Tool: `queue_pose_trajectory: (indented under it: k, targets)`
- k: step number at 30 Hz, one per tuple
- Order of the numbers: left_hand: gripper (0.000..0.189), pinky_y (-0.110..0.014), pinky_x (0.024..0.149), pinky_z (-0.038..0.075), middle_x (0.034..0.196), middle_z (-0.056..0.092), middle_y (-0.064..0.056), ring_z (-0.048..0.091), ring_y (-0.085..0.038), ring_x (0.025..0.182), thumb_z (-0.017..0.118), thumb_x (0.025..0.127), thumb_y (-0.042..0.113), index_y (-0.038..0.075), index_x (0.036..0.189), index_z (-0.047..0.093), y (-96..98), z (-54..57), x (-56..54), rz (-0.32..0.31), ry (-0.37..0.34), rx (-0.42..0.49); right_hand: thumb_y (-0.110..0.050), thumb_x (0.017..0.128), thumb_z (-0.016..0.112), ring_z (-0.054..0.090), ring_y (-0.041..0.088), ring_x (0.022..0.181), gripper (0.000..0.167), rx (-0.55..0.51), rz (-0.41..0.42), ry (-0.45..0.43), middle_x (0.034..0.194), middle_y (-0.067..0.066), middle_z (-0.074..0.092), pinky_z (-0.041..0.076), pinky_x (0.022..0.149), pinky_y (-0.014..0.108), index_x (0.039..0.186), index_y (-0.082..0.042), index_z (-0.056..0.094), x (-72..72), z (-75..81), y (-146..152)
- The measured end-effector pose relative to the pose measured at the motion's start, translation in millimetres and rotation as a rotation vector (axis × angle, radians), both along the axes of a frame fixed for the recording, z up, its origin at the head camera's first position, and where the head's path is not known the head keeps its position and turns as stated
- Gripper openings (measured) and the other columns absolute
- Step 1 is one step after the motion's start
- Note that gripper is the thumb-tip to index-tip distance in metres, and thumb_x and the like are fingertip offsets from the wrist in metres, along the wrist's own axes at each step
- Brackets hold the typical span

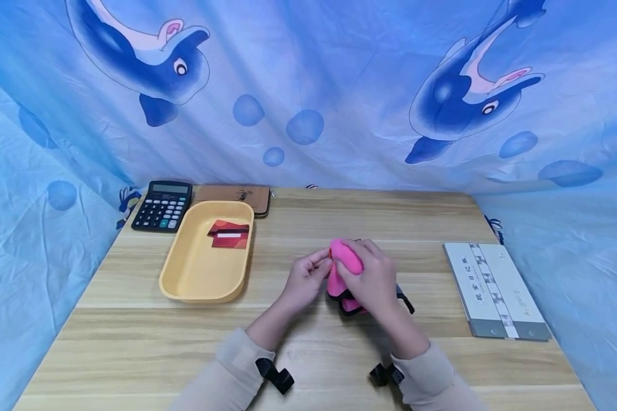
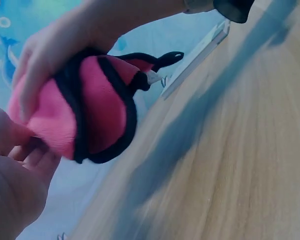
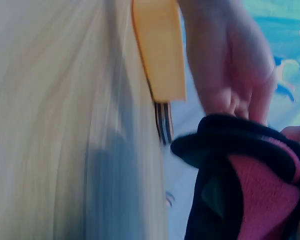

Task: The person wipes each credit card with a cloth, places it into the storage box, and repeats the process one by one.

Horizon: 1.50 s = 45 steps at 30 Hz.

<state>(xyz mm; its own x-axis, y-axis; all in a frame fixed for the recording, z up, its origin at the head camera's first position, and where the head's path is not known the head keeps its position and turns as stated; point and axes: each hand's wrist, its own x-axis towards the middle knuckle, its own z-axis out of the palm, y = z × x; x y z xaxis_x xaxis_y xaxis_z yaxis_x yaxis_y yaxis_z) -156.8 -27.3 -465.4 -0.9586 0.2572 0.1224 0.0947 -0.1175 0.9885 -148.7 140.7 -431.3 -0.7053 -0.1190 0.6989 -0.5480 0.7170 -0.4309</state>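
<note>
A soft pink fabric item with black edging (image 1: 345, 258) is held up over the middle of the table; its exact kind is unclear. Its folds and black trim stand out in the left wrist view (image 2: 102, 110). My right hand (image 1: 371, 277) grips it from above and the right, fingers wrapped over the pink cloth. From the left, my left hand (image 1: 304, 278) pinches at its edge with thumb and fingers. A small red sliver shows near those fingertips, too small to identify. In the right wrist view, the fabric item (image 3: 262, 195) partly hides the left fingertips.
To the left stands a yellow tray (image 1: 185, 285) with red cards (image 1: 229, 235) inside. Behind it lie a black calculator (image 1: 161, 206) and a brown zipped case (image 1: 259, 197). A white and grey book (image 1: 493, 291) lies at the right. Blue dolphin curtains (image 1: 339, 68) enclose the table (image 1: 133, 342).
</note>
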Motion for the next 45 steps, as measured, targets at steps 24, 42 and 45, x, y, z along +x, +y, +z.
queue_pose_trajectory:
  k: [24, 42, 45]
  targets:
    - [0.034, -0.035, 0.088, 0.059, 0.123, 0.062, -0.035, 0.069, -0.036, 0.108, 0.049, 0.102, -0.008, -0.018, 0.134, 0.052, -10.6, 12.0, 1.6, 0.026, -0.028, 0.143, -0.007, 0.074, 0.087, 0.070, 0.031, 0.086, 0.038, -0.141, -0.094, -0.020, 0.101, 0.015, 0.071, 0.062, 0.071, 0.050, 0.110, -0.002, 0.075, -7.4, -6.0, 8.9]
    - [0.032, -0.032, 0.085, 0.061, 0.112, 0.069, -0.030, 0.072, -0.016, 0.092, 0.053, 0.102, -0.002, -0.014, 0.132, 0.056, -15.2, 14.9, 1.5, 0.078, -0.035, 0.044, -0.007, 0.076, 0.086, 0.068, 0.028, 0.087, 0.036, -0.138, -0.028, -0.027, 0.101, 0.013, 0.068, 0.061, 0.068, 0.044, 0.110, -0.003, 0.077, -4.9, -2.5, 9.4]
    - [0.037, -0.041, 0.087, 0.060, 0.107, 0.068, -0.033, 0.073, -0.019, 0.089, 0.052, 0.101, -0.004, -0.009, 0.138, 0.052, -21.1, 15.1, -0.9, 0.099, -0.027, 0.078, -0.009, 0.076, 0.088, 0.069, 0.028, 0.088, 0.038, -0.144, -0.078, -0.054, 0.101, 0.013, 0.070, 0.060, 0.069, 0.044, 0.111, -0.003, 0.076, -10.2, -3.0, 21.7]
